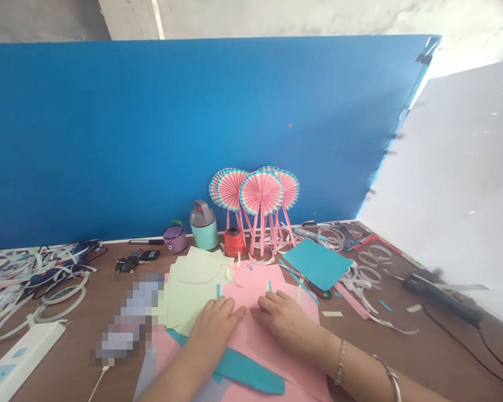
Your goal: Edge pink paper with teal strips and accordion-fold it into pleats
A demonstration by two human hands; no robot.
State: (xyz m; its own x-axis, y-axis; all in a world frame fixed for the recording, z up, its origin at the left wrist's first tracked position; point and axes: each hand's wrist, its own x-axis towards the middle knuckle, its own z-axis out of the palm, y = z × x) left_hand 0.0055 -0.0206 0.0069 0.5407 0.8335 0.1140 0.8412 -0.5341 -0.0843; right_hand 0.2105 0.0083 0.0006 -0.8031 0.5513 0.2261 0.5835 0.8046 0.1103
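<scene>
My left hand (216, 324) and my right hand (283, 318) rest side by side on a pink paper sheet (272, 340) at the table's near middle. The left fingers lie flat on the paper. The right fingers are curled down, pressing the sheet. Light green paper sheets (190, 285) lie under the pink one to the left. A teal paper piece (247, 371) sits beneath my left forearm. Several pink pleated paper fans (257, 195) on sticks stand behind, against the blue board.
A teal sheet (316, 262) lies right of the pink one. Grey-lidded mint bottle (204, 226), purple container (175, 238) and red thread spool (233, 242) stand at the back. Paper strips and tape rings litter both sides. White power strip (19, 360) front left, black stapler (440, 293) right.
</scene>
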